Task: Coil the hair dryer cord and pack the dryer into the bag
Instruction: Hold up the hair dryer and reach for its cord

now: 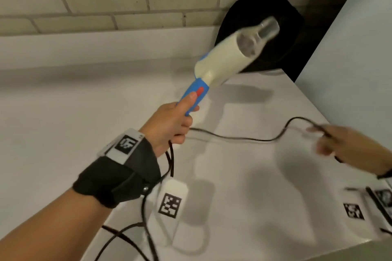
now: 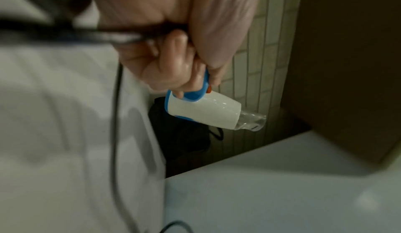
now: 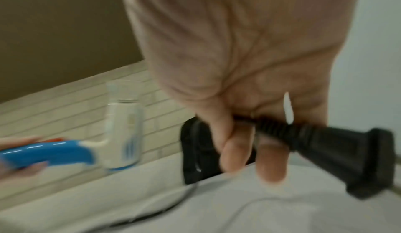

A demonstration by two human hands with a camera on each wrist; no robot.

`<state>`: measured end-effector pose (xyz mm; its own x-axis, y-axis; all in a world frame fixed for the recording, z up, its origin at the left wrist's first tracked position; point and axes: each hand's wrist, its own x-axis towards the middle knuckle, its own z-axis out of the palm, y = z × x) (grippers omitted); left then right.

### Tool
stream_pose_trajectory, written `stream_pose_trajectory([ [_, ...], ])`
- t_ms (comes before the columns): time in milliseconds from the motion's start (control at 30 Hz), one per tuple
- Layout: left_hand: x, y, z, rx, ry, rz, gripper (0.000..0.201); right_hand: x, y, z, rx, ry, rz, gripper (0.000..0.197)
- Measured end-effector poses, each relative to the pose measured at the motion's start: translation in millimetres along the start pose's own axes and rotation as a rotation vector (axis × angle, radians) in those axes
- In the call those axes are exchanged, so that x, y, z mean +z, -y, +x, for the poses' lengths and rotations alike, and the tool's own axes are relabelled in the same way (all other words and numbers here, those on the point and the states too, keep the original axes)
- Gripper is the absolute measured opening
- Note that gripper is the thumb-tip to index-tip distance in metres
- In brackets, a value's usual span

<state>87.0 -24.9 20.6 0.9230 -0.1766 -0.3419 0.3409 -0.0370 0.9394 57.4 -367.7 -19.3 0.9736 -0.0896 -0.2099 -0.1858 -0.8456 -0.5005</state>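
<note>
My left hand (image 1: 176, 121) grips the blue handle of the cream hair dryer (image 1: 224, 59), held up above the white counter with its clear nozzle toward the black bag (image 1: 282, 34). In the left wrist view the same hand (image 2: 173, 61) wraps the handle, the hair dryer (image 2: 204, 111) pointing right. The black cord (image 1: 244, 139) runs from under my left hand across to my right hand (image 1: 339, 144), which pinches it near the plug (image 3: 338, 152). In the right wrist view my fingers (image 3: 271, 161) curl round the cord's ribbed end. More cord loops hang below my left wrist.
The black bag leans against the brick wall (image 1: 106, 0) at the back right corner. A white panel (image 1: 360, 48) rises on the right. A white tag block (image 1: 171, 203) lies on the counter (image 1: 84, 112) near my left forearm. The counter's front edge is at lower right.
</note>
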Motion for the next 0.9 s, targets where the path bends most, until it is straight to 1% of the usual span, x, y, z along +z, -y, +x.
stream_pose_trajectory([
  [33, -3, -7, -4, 0.012, 0.020, -0.056, 0.044, -10, -5, 9, 0.087, -0.123, 0.092, 0.039],
  [67, -7, -13, -8, 0.022, 0.036, -0.099, 0.047, -17, -5, 15, 0.164, -0.204, 0.206, 0.040],
  [133, -18, -24, -14, 0.052, 0.046, -0.158, 0.045, -23, -7, 23, 0.281, -0.304, 0.448, 0.051],
  [167, -24, -28, -17, 0.072, 0.034, -0.177, 0.043, -23, -12, 27, 0.314, -0.365, 0.538, 0.055],
  [233, -40, -33, -21, 0.117, -0.025, -0.182, 0.044, -24, -19, 32, 0.312, -0.470, 0.678, 0.062],
  [267, -48, -34, -22, 0.137, -0.066, -0.173, 0.043, -23, -19, 33, 0.298, -0.483, 0.737, 0.062],
  [300, -55, -34, -23, 0.151, -0.107, -0.163, 0.041, -21, -16, 35, 0.276, -0.447, 0.729, 0.060],
  [333, -63, -33, -23, 0.157, -0.145, -0.150, 0.039, -19, -12, 36, 0.246, -0.364, 0.637, 0.065],
  [367, -69, -32, -24, 0.153, -0.178, -0.136, 0.039, -16, -3, 36, 0.249, -0.239, 0.433, 0.077],
  [400, -73, -30, -25, 0.148, -0.205, -0.126, 0.039, -14, 7, 36, 0.253, -0.145, 0.175, 0.081],
  [433, -76, -27, -25, 0.144, -0.225, -0.122, 0.039, -13, 16, 37, 0.228, -0.143, -0.034, 0.078],
  [467, -77, -25, -25, 0.144, -0.237, -0.121, 0.039, -12, 33, 32, 0.172, -0.176, -0.173, 0.073],
  [500, -76, -22, -26, 0.146, -0.244, -0.125, 0.038, -9, 51, 26, 0.094, -0.213, -0.236, 0.069],
  [533, -74, -20, -26, 0.153, -0.246, -0.131, 0.038, -3, 72, 17, -0.026, -0.231, -0.243, 0.065],
  [567, -71, -19, -26, 0.162, -0.244, -0.139, 0.038, 8, 94, 10, -0.184, -0.208, -0.227, 0.062],
  [600, -68, -18, -26, 0.174, -0.239, -0.148, 0.038, 20, 116, 2, -0.365, -0.145, -0.217, 0.062],
  [633, -65, -19, -26, 0.189, -0.231, -0.155, 0.038, 36, 137, -4, -0.532, -0.052, -0.238, 0.067],
  [667, -62, -20, -26, 0.205, -0.221, -0.159, 0.037, 53, 153, -8, -0.655, 0.043, -0.309, 0.071],
  [700, -61, -22, -27, 0.222, -0.209, -0.161, 0.037, 69, 164, -8, -0.713, 0.129, -0.428, 0.073],
  [733, -60, -24, -29, 0.240, -0.196, -0.163, 0.036, 83, 170, -5, -0.714, 0.194, -0.562, 0.070],
  [800, -65, -29, -34, 0.278, -0.180, -0.167, 0.036, 100, 169, 4, -0.666, 0.276, -0.759, 0.058],
  [867, -76, -33, -41, 0.316, -0.178, -0.178, 0.037, 98, 160, 12, -0.619, 0.354, -0.841, 0.041],
  [900, -84, -34, -44, 0.329, -0.182, -0.183, 0.037, 93, 153, 16, -0.598, 0.382, -0.839, 0.036],
])
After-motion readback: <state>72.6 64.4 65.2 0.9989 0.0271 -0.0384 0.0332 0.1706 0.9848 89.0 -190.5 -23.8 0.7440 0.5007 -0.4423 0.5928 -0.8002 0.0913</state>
